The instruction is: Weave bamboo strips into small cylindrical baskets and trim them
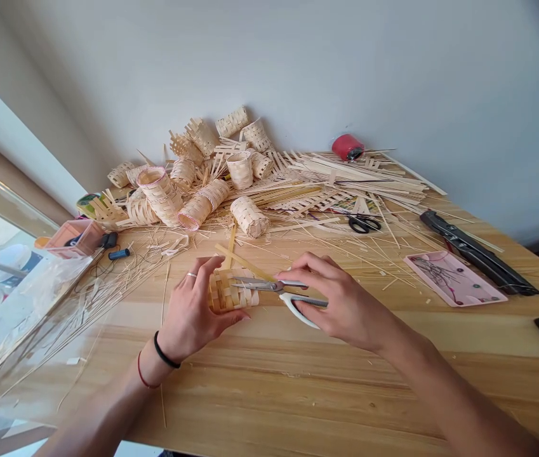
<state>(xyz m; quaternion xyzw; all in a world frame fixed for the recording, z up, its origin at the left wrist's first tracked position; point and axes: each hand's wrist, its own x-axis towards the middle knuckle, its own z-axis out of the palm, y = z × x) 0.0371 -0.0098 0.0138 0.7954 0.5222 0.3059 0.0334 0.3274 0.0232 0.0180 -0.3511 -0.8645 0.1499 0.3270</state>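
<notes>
My left hand (pixel 197 311) is wrapped round a small woven basket (pixel 221 295) of pale flat strips, lying on its side above the table. Longer strips (pixel 238 257) stick out from its far side. In my right hand (pixel 336 292) is a pair of scissors (pixel 292 301) with white and grey handles. Its blades point left and lie across the basket's near side, close to the open end. The fingers of my left hand hide part of the basket.
Finished-looking woven cylinders (pixel 159 197) and loose strips (pixel 369 178) heap up along the wall. Black scissors (pixel 363 223) lie behind my right hand. To the right are a pink tray (pixel 469 285) of pins and a long black tool (pixel 479 251). A pink box (pixel 76 238) stands left.
</notes>
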